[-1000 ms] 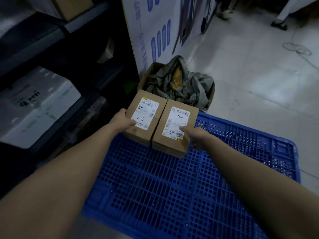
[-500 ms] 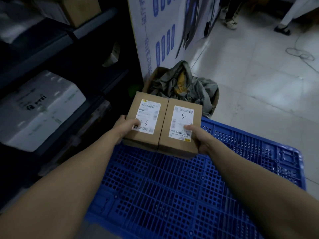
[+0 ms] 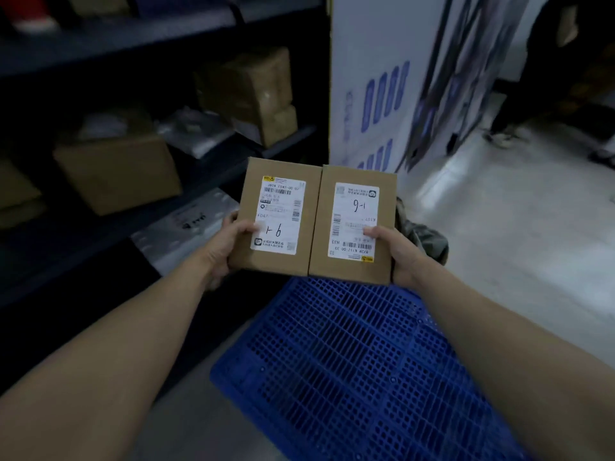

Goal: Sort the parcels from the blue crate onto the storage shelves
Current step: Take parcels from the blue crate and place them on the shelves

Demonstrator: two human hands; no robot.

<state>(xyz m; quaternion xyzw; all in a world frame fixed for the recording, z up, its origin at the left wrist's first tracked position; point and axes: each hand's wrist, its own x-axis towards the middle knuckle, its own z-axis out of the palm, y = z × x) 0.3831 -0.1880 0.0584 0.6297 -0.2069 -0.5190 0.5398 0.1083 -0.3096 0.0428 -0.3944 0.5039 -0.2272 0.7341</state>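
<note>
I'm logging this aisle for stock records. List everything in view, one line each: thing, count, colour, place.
parcels: two, brown with white labels, held side by side above the crate
blue crate: one, blue, on the floor below the parcels
storage shelves: one dark unit, left
cardboard boxes: at least two, brown, on the shelves
white packages: a few, white or grey, on the shelves
printed panel: one, white and blue, upright at the shelf end
crumpled cloth: one, grey-green, behind the parcels
left hand: one, gripping the left parcel
right hand: one, gripping the right parcel
</note>
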